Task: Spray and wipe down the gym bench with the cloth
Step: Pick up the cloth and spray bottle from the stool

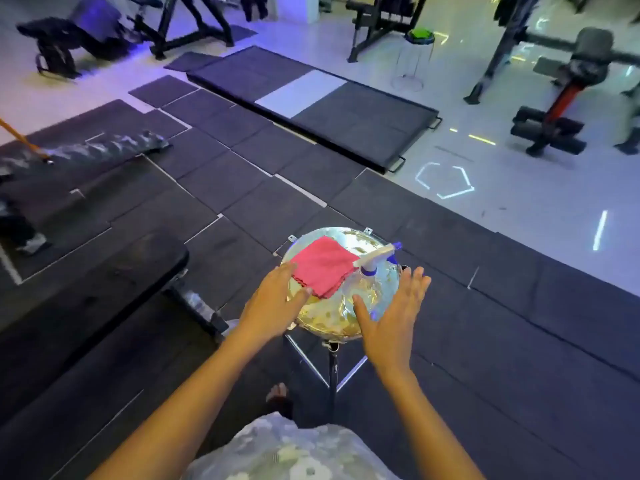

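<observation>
The gym bench (104,282) lies near left, not yet wiped. Right of it, a round foil-covered worktop (325,327) carries the folded red cloth (325,266), with the spray bottle (372,265) just beside the cloth's right corner. Both grips are spread open and hold nothing: the left grip (273,303) at the cloth's near-left corner, the right grip (391,320) just near-right of the bottle. Advised: close round the bottle's neck, pinch the whole fold

One red cloth (323,266), one spray bottle (373,260), two hands (273,301) (394,318)

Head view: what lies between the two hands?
Seen in the head view: the spray bottle and a corner of the pink cloth, between left hand and right hand.
</observation>
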The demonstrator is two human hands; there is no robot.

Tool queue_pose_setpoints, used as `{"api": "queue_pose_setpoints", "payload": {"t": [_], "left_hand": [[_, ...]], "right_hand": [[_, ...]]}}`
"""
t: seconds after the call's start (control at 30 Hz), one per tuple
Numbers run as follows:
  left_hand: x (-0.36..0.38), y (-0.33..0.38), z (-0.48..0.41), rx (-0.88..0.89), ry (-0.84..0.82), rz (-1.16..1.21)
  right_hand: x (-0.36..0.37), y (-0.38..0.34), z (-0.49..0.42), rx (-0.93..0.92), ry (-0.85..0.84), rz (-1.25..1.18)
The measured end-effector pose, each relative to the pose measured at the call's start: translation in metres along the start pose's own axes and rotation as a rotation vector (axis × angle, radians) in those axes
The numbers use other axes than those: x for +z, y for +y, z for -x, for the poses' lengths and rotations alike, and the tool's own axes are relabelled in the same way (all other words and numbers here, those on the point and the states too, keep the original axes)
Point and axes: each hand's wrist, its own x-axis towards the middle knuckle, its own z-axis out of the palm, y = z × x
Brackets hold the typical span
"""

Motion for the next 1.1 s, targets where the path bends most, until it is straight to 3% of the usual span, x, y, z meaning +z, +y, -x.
{"api": "queue_pose_setpoints", "payload": {"t": [0.2,0.4,0.63,0.73,0.83,0.93,1.1], "left_hand": [[0.008,-0.017,-0.068,-0.218,-0.01,0.021],[0.026,-0.041,-0.131,-0.268,-0.09,0.014],[0.051,-0.067,-0.182,-0.303,-0.154,-0.091],[0.056,-0.068,-0.195,-0.403,-0.184,-0.056],[0.057,-0.063,-0.204,-0.46,-0.234,0.137],[0.054,-0.056,-0.203,-0.559,-0.276,0.514],[0.026,-0.048,-0.173,-0.766,-0.313,1.08]], "right_hand": [[0.034,0.01,-0.046,0.235,-0.052,-0.133],[0.067,0.019,-0.071,0.352,0.048,-0.178],[0.081,0.023,-0.092,0.353,0.176,-0.204],[0.083,0.021,-0.097,0.321,0.245,-0.177],[0.08,0.017,-0.103,0.299,0.24,-0.119],[0.078,0.017,-0.101,0.237,0.206,-0.072],[0.07,0.003,-0.087,0.238,0.029,-0.223]]}}
